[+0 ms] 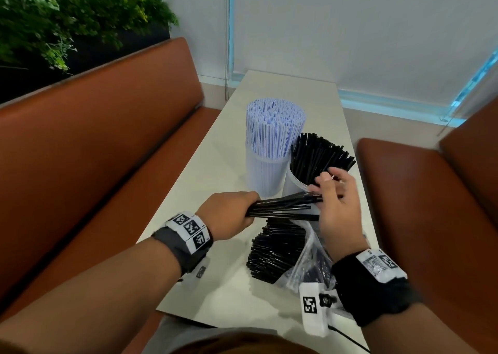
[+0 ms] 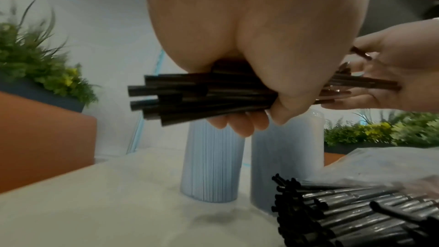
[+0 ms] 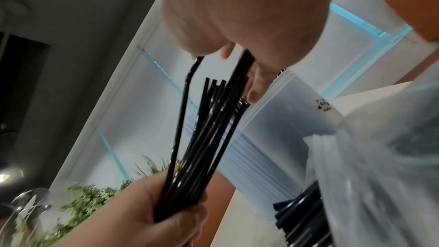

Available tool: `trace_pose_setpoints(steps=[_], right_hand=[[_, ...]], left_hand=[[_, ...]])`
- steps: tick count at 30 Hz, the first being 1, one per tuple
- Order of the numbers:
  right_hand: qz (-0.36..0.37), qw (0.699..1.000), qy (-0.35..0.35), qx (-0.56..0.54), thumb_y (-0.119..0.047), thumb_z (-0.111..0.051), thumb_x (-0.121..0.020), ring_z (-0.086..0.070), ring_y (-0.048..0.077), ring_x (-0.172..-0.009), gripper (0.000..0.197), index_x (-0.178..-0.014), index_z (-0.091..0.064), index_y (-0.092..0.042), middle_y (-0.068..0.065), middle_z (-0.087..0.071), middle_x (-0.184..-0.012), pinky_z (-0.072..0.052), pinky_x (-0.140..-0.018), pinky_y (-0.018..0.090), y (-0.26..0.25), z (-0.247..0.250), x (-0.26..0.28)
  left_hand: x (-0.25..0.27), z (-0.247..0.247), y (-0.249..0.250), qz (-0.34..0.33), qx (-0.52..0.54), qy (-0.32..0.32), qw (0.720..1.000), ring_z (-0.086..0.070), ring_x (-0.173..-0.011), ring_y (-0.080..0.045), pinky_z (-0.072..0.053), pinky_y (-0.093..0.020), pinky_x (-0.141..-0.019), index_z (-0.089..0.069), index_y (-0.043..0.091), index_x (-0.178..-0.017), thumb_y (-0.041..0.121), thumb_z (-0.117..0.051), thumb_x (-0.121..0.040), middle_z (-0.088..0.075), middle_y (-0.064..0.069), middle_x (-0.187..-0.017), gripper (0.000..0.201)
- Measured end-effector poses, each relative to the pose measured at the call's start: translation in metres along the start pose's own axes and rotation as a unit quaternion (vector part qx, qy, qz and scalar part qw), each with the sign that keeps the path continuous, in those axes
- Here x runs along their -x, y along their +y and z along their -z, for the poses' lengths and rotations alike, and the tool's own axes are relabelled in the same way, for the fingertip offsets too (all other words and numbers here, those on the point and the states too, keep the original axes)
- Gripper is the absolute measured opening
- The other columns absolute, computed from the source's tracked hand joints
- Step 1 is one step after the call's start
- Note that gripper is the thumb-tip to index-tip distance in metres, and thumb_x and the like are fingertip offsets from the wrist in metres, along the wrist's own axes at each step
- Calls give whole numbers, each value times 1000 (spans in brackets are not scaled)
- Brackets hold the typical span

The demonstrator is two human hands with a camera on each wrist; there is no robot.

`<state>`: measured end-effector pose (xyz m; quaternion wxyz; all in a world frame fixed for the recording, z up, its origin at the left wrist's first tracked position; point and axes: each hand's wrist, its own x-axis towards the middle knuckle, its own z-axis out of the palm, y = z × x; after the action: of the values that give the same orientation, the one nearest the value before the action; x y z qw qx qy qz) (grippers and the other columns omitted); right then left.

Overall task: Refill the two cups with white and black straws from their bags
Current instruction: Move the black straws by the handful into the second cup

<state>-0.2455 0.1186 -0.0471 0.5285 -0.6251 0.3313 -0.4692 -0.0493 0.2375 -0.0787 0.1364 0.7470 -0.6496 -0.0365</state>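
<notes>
Gripping a bundle of black straws (image 1: 283, 208) near one end, the left hand (image 1: 226, 214) holds it level above the worktop (image 1: 215, 170), its fingers curled round the bundle. The right hand (image 1: 336, 205) meets the bundle's other end with loosely spread fingers, the straw tips against its palm. Just behind the bundle stand two translucent cups side by side: the white-straw cup (image 1: 265, 173), packed full, and to its right the black-straw cup (image 1: 293, 183), its straws fanning outward. Below the bundle, nearer the person, a clear bag (image 1: 310, 262) lies on the worktop with more black straws spilling from its mouth.
</notes>
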Motion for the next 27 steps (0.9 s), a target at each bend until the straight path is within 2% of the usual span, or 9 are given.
trace_pose_setpoints(steps=[2,6,12,17,19,21,23,25,27], right_hand=[[2,1000,15,11,-37,-64,-96,-69,11,-85,18,-113,-58,-37,-6,-71,-101,-55,-72,27,2,6,-5],[-7,991,-93,92,-18,-67,-97,-65,-2,-76,15,-102,-70,-31,-15,-72,-87,-51,-69,15,5,-2,-3],[34,993,33,106,-31,-64,-98,-62,-6,-97,9,-106,-69,-33,-14,-69,-103,-48,-82,10,-9,6,-10],[-6,982,-102,156,-32,-54,-104,-69,3,-86,29,-92,-78,-23,-7,-76,-87,-51,-75,15,-5,-5,-3],[-20,994,-56,93,-41,-55,-102,-71,6,-87,28,-95,-76,-23,-5,-76,-90,-53,-75,17,-5,-5,-5],[-113,993,-6,-36,-56,-49,-100,-73,10,-93,40,-102,-73,-24,-3,-77,-97,-56,-79,24,-6,-2,-9],[-214,971,-1,-105,-65,-40,-99,-73,17,-100,55,-110,-70,-20,4,-76,-108,-56,-84,32,-4,0,-12],[-284,950,-23,-127,-67,-37,-98,-70,24,-107,64,-115,-68,-15,11,-73,-116,-56,-87,38,-2,-1,-11],[-329,930,-27,-162,-70,-37,-97,-68,30,-110,70,-120,-66,-10,15,-71,-119,-55,-92,44,-2,-3,-11]], left_hand=[[-5,1,6,-14,-26,-2,1000,-50,-68,-15,-34,-30,-58,-51,27,-105,32,-54,-93,-55,11,-85,14],[-15,2,33,-55,-55,18,997,-59,-69,-21,-32,-30,-55,-47,25,-104,37,-56,-91,-63,5,-89,20],[-26,6,46,-52,-46,50,996,-63,-77,-25,-35,-31,-55,-48,22,-107,34,-58,-94,-62,3,-92,21],[-31,1,67,-70,-30,70,995,-64,-70,-23,-38,-29,-52,-41,25,-125,38,-62,-91,-65,2,-87,42],[-35,5,65,-56,4,76,996,-63,-74,-21,-35,-29,-54,-47,29,-118,37,-59,-93,-64,5,-87,29],[-38,16,60,-17,113,97,989,-62,-72,-12,-34,-26,-53,-51,38,-102,35,-58,-95,-61,10,-78,10],[-43,31,62,20,316,153,936,-61,-69,0,-43,-18,-59,-54,40,-94,33,-63,-94,-64,12,-75,11],[-48,51,73,26,516,228,825,-66,-75,-6,-50,-18,-76,-62,41,-91,28,-67,-90,-69,9,-79,14],[-55,68,82,2,645,284,709,-67,-73,-19,-54,-29,-76,-65,36,-85,15,-69,-88,-68,2,-76,21]])
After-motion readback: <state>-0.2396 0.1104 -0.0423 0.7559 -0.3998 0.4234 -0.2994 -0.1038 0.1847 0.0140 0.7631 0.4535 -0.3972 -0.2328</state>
